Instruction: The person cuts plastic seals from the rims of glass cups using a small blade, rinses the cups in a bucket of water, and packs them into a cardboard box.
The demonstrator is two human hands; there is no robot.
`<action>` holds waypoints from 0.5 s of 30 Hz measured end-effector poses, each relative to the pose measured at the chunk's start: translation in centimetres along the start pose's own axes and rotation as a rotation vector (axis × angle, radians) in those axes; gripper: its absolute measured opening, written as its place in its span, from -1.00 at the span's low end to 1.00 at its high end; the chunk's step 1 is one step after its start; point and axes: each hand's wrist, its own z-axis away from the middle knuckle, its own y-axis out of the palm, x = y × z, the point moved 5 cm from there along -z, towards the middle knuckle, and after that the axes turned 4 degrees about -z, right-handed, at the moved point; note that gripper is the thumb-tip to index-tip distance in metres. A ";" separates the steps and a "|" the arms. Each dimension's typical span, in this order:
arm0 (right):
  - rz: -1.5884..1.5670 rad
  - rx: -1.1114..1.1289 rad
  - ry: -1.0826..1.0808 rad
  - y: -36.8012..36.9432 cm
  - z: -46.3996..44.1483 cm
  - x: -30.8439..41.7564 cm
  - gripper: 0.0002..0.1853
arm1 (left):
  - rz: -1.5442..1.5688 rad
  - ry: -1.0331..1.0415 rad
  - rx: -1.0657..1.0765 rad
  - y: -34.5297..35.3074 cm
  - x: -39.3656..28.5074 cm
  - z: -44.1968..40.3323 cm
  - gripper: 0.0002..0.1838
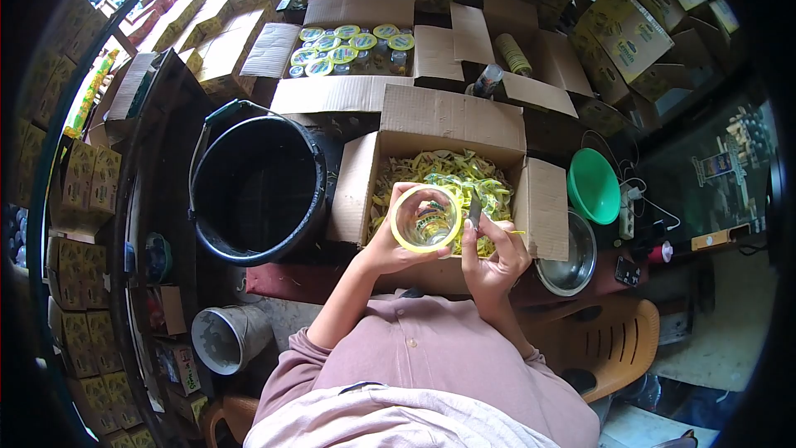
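My left hand (383,246) is wrapped round a clear plastic cup (427,217) with a yellow rim, its mouth tilted up towards me. Close to the cup's right side, my right hand (496,261) pinches a small dark knife blade (475,209) that points upward. A thin yellow strip (517,232) sticks out by the right fingers. Below and beyond both hands stands an open cardboard box (452,123), filled with a heap of yellow-green plastic strips (402,168).
A black bucket (311,224) stands to the left, a grey pail (224,340) lower down. On the right are a green bowl (594,187) and a metal basin (572,270). Behind, an open carton (340,93) holds several yellow-lidded cups (342,54). Stacked cartons line both sides.
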 end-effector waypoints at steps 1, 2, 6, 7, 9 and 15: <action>-0.004 0.001 0.009 0.0 0.0 0.1 -0.71 | 0.064 -0.007 -0.012 0.0 0.0 0.0 -0.17; -0.008 0.002 0.018 0.0 0.0 0.1 -0.71 | 0.127 -0.015 -0.022 0.0 0.1 0.0 -0.18; -0.099 -0.009 0.061 -0.4 -0.4 -0.9 -0.74 | 0.158 -0.059 -0.059 -0.2 -0.1 0.0 -0.24; -0.196 -0.018 0.152 -0.8 -0.8 -1.9 -0.75 | 0.161 -0.061 -0.073 -0.4 0.0 0.0 -0.24; -0.414 -0.030 0.319 -1.3 -1.4 -3.6 -0.71 | 0.115 -0.041 -0.076 -0.7 -0.3 0.0 -0.23; 0.013 0.614 0.543 0.8 -0.1 -9.5 -0.24 | 0.004 0.046 -0.103 -1.4 -0.9 0.0 -0.19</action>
